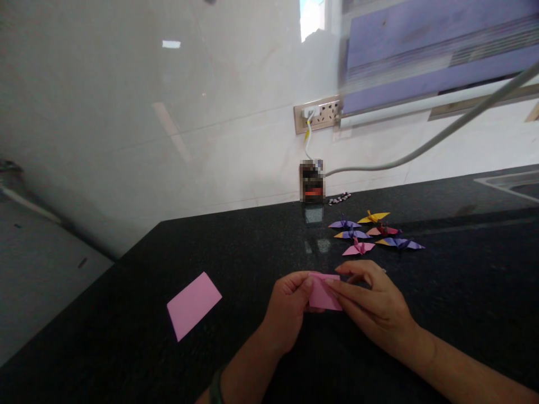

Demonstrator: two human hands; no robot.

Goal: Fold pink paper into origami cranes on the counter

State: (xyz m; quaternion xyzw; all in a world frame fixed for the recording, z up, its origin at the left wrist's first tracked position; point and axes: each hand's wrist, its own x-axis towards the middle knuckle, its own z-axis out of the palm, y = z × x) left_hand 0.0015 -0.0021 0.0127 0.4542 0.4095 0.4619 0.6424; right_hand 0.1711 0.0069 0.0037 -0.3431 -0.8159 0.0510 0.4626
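Observation:
A small folded piece of pink origami paper [324,295] is held up over the dark countertop. My left hand [288,306] pinches its left side, thumb on top and fingers beneath. On the right side, fingers of my right hand [377,303] are closed against the paper, with one finger raised and bent above its upper corner. Farther left lies a flat sheet of pink paper [194,306]. Beyond my right hand stand several folded paper cranes, among them a pink crane [357,247], a yellow crane [373,217] and a purple crane [401,243].
The black countertop [252,241] meets a pale tiled wall [210,140]. A pixelated dark box [312,182] stands against it, near a beaded strand [339,198]. A grey cable [404,161] runs right; a white plug [310,112] sits in the wall socket [324,114].

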